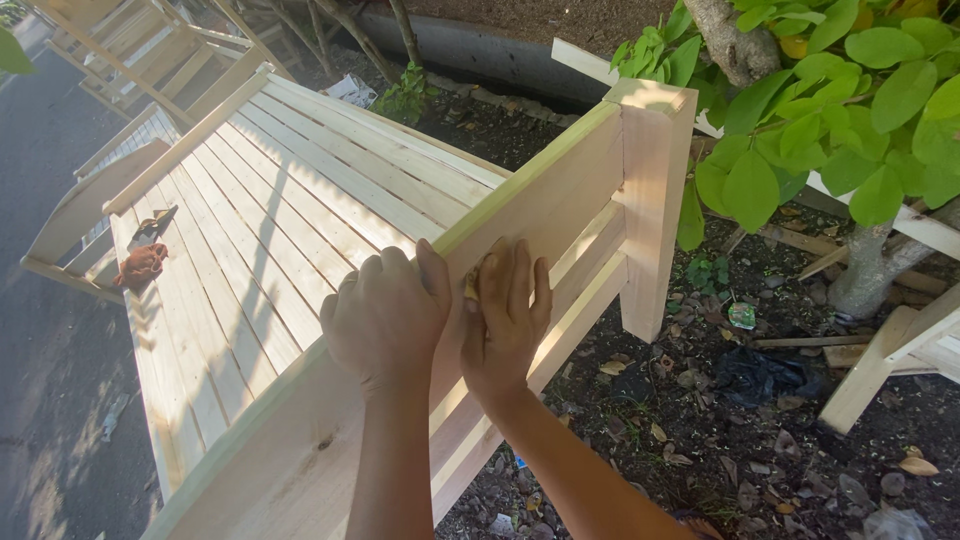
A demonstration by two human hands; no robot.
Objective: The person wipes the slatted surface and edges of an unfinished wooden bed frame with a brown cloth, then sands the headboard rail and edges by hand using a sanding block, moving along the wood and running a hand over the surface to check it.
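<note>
A pale wooden bed frame (300, 190) with slats stands outdoors. Its end board (560, 195) runs from lower left to a square post (655, 190) at the upper right. My left hand (385, 320) grips the top edge of that board, fingers curled over it. Beside it, my right hand (508, 315) lies flat against the board's outer face, pressing a small tan piece, likely sandpaper (471, 287), of which only a corner shows between the two hands.
A brown rag or glove (142, 265) and a small dark tool (152, 224) lie on the slats at left. More wooden frames (120, 45) stand at the far left. A tree trunk (868, 262), green leaves (830, 100), loose planks (880, 365) and littered soil are at right.
</note>
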